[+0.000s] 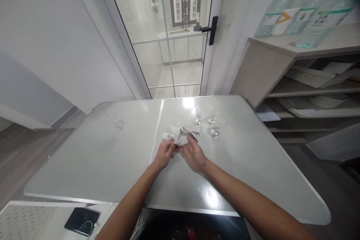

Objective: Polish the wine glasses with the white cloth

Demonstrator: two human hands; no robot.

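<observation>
My left hand (164, 153) is closed round the stem of a clear wine glass (169, 134), held just above the middle of the grey table (98, 157). My right hand (194, 152) is closed on a grey cloth (185, 135) that is pressed against the glass bowl. Three more clear wine glasses stand upright beyond my right hand: one (199, 114) nearer the middle, two (213, 114) (216, 126) to its right. Another glass (119, 121) stands alone on the left half of the table.
A glass door (171, 33) with a black handle (211, 29) is behind the table. A shelf unit (309, 71) at right carries large water bottles (309, 3). A black phone (82, 220) with a white cable lies on a lower surface at bottom left.
</observation>
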